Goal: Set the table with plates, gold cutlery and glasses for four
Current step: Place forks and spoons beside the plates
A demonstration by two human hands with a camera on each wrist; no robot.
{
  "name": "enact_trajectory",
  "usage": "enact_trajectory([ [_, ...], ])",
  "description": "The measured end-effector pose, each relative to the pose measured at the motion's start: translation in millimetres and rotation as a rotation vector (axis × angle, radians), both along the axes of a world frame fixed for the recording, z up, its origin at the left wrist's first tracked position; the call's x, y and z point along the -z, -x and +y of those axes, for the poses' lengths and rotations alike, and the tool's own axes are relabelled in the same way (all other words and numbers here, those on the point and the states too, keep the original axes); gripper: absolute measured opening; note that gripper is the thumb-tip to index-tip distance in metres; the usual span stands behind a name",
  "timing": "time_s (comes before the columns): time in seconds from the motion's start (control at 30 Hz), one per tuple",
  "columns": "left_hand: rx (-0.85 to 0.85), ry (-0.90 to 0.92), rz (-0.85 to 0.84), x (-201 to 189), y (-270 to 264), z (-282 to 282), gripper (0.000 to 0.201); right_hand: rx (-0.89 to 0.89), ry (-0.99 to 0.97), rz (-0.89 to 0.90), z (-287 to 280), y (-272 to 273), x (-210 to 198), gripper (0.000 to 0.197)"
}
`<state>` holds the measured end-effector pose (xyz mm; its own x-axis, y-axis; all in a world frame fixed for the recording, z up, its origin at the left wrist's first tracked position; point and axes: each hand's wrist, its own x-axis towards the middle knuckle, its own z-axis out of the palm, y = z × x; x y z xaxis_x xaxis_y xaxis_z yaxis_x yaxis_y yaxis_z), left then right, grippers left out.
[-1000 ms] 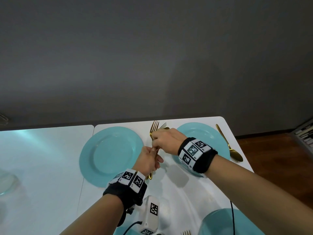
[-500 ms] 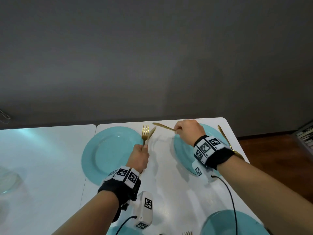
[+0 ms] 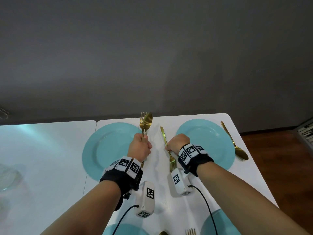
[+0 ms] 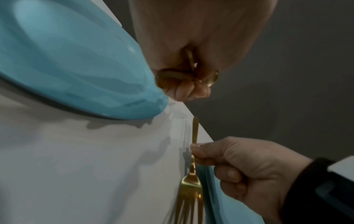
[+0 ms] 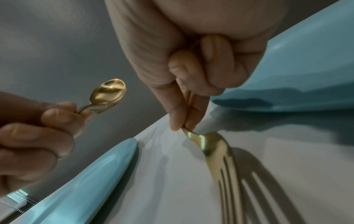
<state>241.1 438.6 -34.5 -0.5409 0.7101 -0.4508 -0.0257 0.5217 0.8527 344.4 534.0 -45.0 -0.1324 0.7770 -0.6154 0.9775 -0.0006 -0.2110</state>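
My left hand (image 3: 145, 141) grips a gold fork (image 3: 143, 117) and a gold spoon (image 3: 147, 120) by their handles, heads upright, just right of the far-left teal plate (image 3: 108, 150). The spoon (image 5: 109, 92) overlaps the fork there. My right hand (image 3: 167, 147) pinches a second gold fork (image 3: 172, 164) at mid-handle, tines toward me, handle pointing away. This fork (image 5: 216, 151) hangs low over the white table (image 3: 157, 184), left of the far-right teal plate (image 3: 208, 141). Whether its tines touch the table I cannot tell. Another gold spoon (image 3: 237, 146) lies right of that plate.
Two more teal plates (image 3: 218, 224) show at the near edge, with fork tines (image 3: 191, 231) and a spoon tip (image 3: 163, 233) between them. A clear glass (image 3: 8, 177) sits blurred at the far left. The table's right edge drops to wooden floor (image 3: 279, 167).
The hands, joined on the cutlery a second ago, have parted. My right hand turned its fork from crosswise to lengthwise and lowered it between the plates. My left hand kept the fork and spoon.
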Motion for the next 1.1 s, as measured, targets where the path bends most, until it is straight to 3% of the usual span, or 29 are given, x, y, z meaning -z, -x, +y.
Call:
enact_trajectory([
  [0.17,0.005,-0.001,0.003,1.5,-0.8,-2.3,0.018,-0.014,-0.028,-0.063,-0.6,7.8,7.0,0.043],
  [0.53,-0.023,-0.005,0.021,3.0,3.1,-8.8,0.018,0.099,-0.052,0.002,-1.3,14.0,5.0,0.023],
  [0.67,-0.021,0.000,0.035,3.6,2.9,-11.1,0.018,0.149,-0.045,0.042,-3.1,13.5,3.7,0.043],
  [0.93,-0.020,0.007,0.042,5.7,1.2,-13.7,0.018,0.148,-0.151,0.093,-5.7,6.9,4.5,0.037],
  [1.1,-0.015,0.009,0.037,8.3,0.1,-16.2,0.020,0.171,-0.194,0.099,-2.0,-2.5,0.4,0.047],
])
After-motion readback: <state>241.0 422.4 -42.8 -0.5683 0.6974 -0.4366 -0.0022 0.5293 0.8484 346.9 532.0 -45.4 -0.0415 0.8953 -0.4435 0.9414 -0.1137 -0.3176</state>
